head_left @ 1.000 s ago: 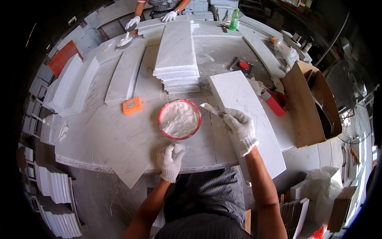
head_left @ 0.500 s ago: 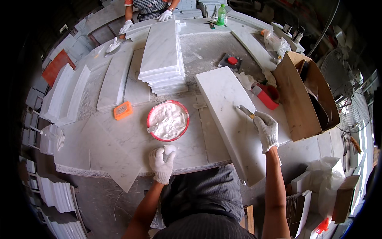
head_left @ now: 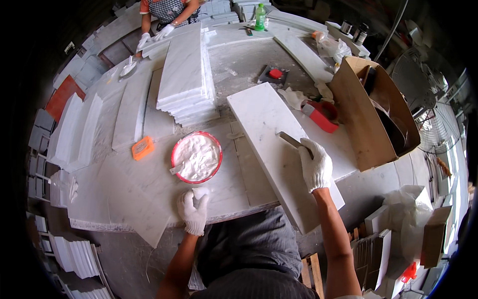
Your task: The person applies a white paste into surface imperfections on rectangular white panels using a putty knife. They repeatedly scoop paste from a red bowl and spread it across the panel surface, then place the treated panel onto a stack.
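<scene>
"Starting at the right hand [head_left: 316, 164]: fingers?"

"Gloved, white knit. Clamped round the scraper [head_left: 290, 139], thin narrow blade aimed up and left. Tip over the pale marble slab [head_left: 281, 164]; contact or slight gap, cannot tell."

"Left hand [head_left: 192, 209]?"

"Gloved too. Fingers curled toward the thumb, close by the table's front edge. Whitish patch at the tips; cannot tell if it is glove or something held."

"Nearest thing to it?"

"Round tub [head_left: 197, 157], red rim, white paste inside, just beyond the fingertips. A flat metal strip [head_left: 175, 170] lies across its left rim."

"And the slab's position?"

"Right of the tub, set aslant, near end jutting past the table edge. Grey veins, a few dark specks."

"Further out?"

"Orange case [head_left: 143, 148] left of the tub. Tall stack of slabs [head_left: 181, 70] behind. Red tape dispenser [head_left: 321, 117] right of the slab, then an open cardboard box [head_left: 363, 109]."

"Far side?"

"Green bottle [head_left: 260, 17] upright. Co-worker's gloved hands [head_left: 163, 33] at the slabs, upper left."
</scene>
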{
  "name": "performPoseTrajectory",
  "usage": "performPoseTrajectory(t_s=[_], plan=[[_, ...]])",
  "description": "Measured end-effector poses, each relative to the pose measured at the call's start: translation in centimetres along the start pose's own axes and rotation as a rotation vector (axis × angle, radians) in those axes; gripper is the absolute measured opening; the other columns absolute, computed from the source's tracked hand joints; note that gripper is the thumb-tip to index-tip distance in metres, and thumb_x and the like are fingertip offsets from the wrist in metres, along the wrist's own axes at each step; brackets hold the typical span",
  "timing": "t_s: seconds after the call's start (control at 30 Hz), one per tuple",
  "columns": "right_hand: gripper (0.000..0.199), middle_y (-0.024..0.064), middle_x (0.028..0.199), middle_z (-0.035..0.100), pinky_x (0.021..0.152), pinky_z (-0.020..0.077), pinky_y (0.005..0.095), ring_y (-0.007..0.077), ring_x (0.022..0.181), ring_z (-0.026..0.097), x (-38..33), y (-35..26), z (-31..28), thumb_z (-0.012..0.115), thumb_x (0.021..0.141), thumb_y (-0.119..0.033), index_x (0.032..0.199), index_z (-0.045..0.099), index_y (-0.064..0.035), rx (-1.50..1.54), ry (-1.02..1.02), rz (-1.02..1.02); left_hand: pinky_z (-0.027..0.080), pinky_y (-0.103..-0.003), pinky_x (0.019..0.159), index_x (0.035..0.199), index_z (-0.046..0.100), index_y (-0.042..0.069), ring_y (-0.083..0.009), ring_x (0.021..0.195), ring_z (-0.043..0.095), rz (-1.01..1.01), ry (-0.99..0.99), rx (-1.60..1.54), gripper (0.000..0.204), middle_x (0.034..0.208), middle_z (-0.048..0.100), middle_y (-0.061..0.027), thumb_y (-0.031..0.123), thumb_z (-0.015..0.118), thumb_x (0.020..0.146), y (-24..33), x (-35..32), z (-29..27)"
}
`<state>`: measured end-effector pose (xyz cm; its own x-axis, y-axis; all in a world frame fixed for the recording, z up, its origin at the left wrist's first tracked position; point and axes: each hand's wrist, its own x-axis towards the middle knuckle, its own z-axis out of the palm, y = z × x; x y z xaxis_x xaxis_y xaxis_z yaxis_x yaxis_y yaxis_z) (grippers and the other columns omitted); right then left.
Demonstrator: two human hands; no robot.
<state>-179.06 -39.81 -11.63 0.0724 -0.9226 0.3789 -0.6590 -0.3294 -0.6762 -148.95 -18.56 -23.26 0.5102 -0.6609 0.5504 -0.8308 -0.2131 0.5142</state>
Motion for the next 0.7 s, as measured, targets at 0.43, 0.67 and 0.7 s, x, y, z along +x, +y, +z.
performPoseTrajectory(t_s=[0.43,0.67,0.7], plan=[[0.044,0.0031,0.105,0.066,0.074,0.0545,0.0233,0.0076,0.083,0.063,1.3,3.4,2.6,0.053,0.101,-0.013,0.143,0.049,-0.0035,0.964,-0.377,0.49,0.054,-0.041,0.081,0.112,0.061,-0.004,-0.0284,0.093,0.062,0.003,0.001,-0.541,0.02,0.103,0.064,-0.0166,0.011,0.06,0.098,3.6,-1.7,-2.0],[0.018,0.0006,0.084,0.063,0.063,0.0519,0.0248,0.0092,0.071,0.059,1.0,2.9,2.3,0.065,0.097,-0.019,0.109,0.063,-0.0062,1.28,-0.368,0.57,0.053,-0.041,0.085,0.11,0.06,-0.008,-0.0285,0.095,0.06,-0.14,-0.067,-0.982,0.019,0.104,0.061,-0.0186,0.004,0.058,0.096,8.2,-0.3,2.2],[0.018,0.0003,0.082,0.063,0.062,0.0507,0.0246,0.009,0.069,0.058,0.8,3.3,2.6,0.067,0.096,-0.02,0.106,0.064,-0.0061,1.303,-0.365,0.546,0.052,-0.041,0.086,0.11,0.06,-0.008,-0.028,0.095,0.06,-0.12,-0.094,-0.978,0.018,0.104,0.062,-0.0178,0.003,0.058,0.096,8.9,0.1,2.7]])
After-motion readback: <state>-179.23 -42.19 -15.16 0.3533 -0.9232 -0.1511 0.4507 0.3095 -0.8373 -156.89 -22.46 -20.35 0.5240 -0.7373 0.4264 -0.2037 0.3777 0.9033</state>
